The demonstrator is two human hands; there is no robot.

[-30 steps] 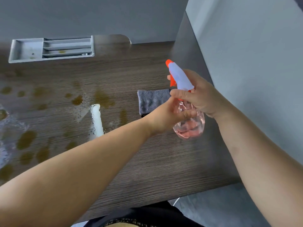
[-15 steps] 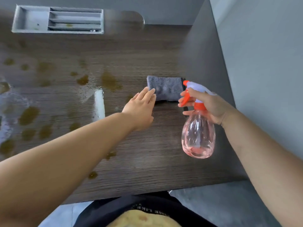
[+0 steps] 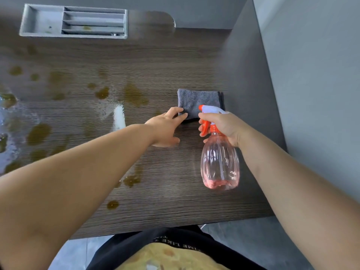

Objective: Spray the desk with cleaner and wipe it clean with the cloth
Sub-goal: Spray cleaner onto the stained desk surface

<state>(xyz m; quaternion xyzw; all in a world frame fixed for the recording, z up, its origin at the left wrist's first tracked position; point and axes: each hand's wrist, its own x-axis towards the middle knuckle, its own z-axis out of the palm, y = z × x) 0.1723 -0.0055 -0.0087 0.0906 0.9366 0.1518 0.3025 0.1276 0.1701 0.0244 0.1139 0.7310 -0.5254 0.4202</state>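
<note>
A dark wood-grain desk (image 3: 159, 63) carries several brown stains (image 3: 134, 95) and wet spray patches on its left half. A folded grey cloth (image 3: 196, 100) lies flat at the right middle of the desk. My left hand (image 3: 167, 126) reaches across with straight fingers, the fingertips touching the cloth's near left corner. My right hand (image 3: 224, 124) grips the neck of a clear pink spray bottle (image 3: 220, 162) with a white and orange trigger head, held just above the desk in front of the cloth. A little pink liquid sits in the bottle's bottom.
A grey recessed cable tray (image 3: 74, 21) sits in the desk at the back left. A grey partition wall (image 3: 311, 75) rises along the desk's right side. A white streak of glare or foam (image 3: 119, 116) lies among the stains. The desk's near edge runs close to my body.
My left hand let go of the bottle and moved forward onto the cloth's corner. My right hand lowered the bottle upright toward the desk in front of the cloth.
</note>
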